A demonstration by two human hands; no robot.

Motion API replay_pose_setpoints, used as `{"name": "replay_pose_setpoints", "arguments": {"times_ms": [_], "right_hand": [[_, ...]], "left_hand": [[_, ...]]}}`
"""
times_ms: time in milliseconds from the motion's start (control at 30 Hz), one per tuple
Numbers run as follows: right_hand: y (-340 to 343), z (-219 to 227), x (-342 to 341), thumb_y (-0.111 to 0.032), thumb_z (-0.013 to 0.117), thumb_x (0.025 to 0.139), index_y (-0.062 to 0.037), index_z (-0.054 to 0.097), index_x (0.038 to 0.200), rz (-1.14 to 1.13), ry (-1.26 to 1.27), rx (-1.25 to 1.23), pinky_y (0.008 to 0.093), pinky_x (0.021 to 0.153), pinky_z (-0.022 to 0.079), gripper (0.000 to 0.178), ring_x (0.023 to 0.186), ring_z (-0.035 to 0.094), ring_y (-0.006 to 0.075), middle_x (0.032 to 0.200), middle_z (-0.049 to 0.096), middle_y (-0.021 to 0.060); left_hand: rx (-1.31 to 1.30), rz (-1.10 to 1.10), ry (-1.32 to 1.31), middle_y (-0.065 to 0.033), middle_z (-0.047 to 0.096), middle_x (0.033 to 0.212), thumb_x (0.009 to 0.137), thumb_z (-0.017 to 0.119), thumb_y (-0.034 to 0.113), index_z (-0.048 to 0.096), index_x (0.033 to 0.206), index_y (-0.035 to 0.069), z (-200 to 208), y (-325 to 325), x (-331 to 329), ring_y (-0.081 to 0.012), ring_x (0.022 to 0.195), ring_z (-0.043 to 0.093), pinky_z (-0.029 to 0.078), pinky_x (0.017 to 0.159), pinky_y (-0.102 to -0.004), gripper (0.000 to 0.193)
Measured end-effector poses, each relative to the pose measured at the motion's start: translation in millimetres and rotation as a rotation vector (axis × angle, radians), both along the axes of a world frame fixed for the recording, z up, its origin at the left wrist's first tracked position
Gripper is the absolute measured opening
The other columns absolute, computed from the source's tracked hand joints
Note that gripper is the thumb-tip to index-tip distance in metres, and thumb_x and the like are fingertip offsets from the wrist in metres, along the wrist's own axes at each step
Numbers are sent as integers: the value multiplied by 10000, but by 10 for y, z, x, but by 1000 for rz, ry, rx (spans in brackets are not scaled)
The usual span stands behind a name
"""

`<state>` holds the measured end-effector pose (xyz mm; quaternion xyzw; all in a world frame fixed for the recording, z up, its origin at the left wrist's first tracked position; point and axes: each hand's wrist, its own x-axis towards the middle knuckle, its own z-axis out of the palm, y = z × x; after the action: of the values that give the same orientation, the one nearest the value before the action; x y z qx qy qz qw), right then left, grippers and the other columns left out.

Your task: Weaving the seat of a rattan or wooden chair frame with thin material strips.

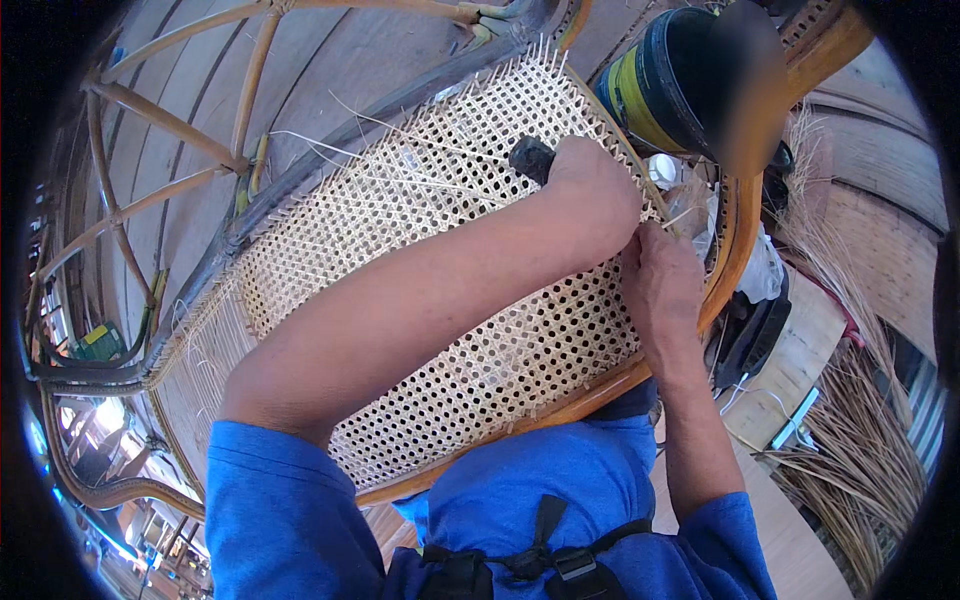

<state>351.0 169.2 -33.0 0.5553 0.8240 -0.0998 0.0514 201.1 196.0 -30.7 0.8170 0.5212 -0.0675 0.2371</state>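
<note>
A woven cane panel (480, 370) with open holes lies across a curved wooden frame (560, 405) in front of me. My left arm reaches over it. At the panel's right side, my left hand (592, 185) is closed round a black handle (531, 158) with a rounded end; the rest of that tool is hidden by the hand. Just below, my right hand (665, 275) is at the panel's right edge with fingers bent together, and what they pinch cannot be made out. Loose cane strands (440, 185) lie over the weave, and short ends stick up along its far edge.
A black and yellow bucket (640, 90) stands beyond the panel, beside an orange-brown curved frame piece (742, 240). Bundles of long cane strips (850, 490) lie at the right. Bamboo-like poles (170, 120) form a framework at the left. A white bottle cap (661, 170) is near my hands.
</note>
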Motion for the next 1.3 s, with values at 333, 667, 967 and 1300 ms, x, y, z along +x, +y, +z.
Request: {"name": "replay_pose_setpoints", "arguments": {"times_ms": [333,667,967,1300], "right_hand": [[96,25,129,-109,596,790,-41,569,810,102,226,-9,433,741,460,76,885,556,341,907,560,130],[201,221,-251,-157,570,851,-24,605,846,105,481,-104,414,719,463,137,795,581,343,823,612,153],[76,102,-95,-215,526,814,-3,612,729,-88,140,-151,463,681,457,243,743,581,388,754,610,211],[58,-16,-39,-169,600,760,-19,615,694,-74,157,-132,468,667,469,164,725,581,374,714,607,196]], "left_hand": [[-8,209,15,-118,671,742,831,534,346,685,753,48,-48,-61,-444,-267,721,668,531,660,-393,343],[-75,336,101,-150,663,751,842,538,453,680,741,50,311,-280,-822,-337,717,649,515,631,-430,440],[-74,92,-44,-136,674,755,795,577,212,691,756,33,67,-97,-286,-281,726,676,520,612,-402,216],[-175,-146,137,-68,694,879,767,618,128,719,904,85,410,139,-107,-205,844,672,514,694,-337,175]]}}
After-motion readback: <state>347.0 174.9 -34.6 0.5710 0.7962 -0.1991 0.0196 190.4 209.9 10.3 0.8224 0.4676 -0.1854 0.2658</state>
